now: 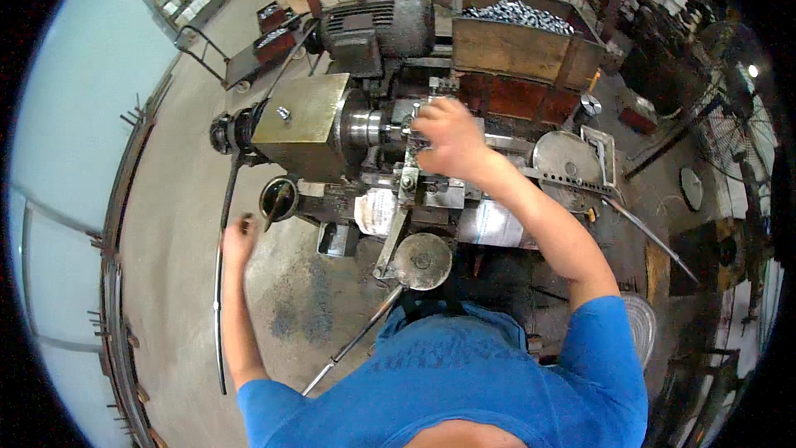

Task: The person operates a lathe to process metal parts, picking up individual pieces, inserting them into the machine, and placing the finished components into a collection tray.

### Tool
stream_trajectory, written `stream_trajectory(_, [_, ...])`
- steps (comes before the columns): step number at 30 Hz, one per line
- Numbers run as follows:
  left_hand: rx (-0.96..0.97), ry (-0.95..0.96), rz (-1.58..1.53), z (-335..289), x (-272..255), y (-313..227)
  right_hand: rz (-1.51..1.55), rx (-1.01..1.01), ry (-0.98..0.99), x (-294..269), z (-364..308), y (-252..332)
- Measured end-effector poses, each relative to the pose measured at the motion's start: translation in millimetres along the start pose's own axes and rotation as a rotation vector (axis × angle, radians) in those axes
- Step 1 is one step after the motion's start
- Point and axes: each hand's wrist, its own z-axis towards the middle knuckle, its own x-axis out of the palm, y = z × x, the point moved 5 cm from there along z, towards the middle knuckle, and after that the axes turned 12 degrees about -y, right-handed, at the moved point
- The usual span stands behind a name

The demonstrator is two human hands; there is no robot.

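My right hand [448,139] is over the carriage of a lathe, next to its tool post [408,178]. Its fingers are curled and closed, and what they grip is hidden. To the left of it is the lathe's round chuck [362,129], with a bright spindle end facing the carriage. My left hand [240,240] is low at the left with its fingers curled. A dark spot shows at the fingertips, too small to name. Beside this hand runs a long dark rod [219,307]. Close to its right, a black pot [267,199] holds a brush [283,197].
A brass-coloured cover [303,108] and a motor [377,26] stand behind the chuck. A large bin [518,48] holds shiny metal parts. Round handwheels [423,261] and a disc [568,158] sit on the near and right sides. A cart [249,65] stands far left.
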Motion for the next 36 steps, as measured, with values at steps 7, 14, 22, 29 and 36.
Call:
stream_trajectory(7, [-0.197, -0.134, 0.413, -68, -48, 93, -0.220, -0.022, 0.512, 105, 31, 18])
stream_trajectory(14, [-0.362, -0.017, 0.060, -92, -45, 20, -0.299, -0.067, 0.465, 105, 28, 13])
stream_trajectory(22, [-0.478, 0.194, -0.452, -68, -23, 39, -0.325, 0.000, 0.082, -38, 64, -30])
stream_trajectory(29, [-0.437, 0.033, -0.556, -60, -3, 49, -0.330, 0.139, -0.338, -128, 26, -78])
stream_trajectory(36, [-0.497, 0.147, -0.636, -72, -10, 16, -0.155, 0.693, -0.268, -128, -224, -94])
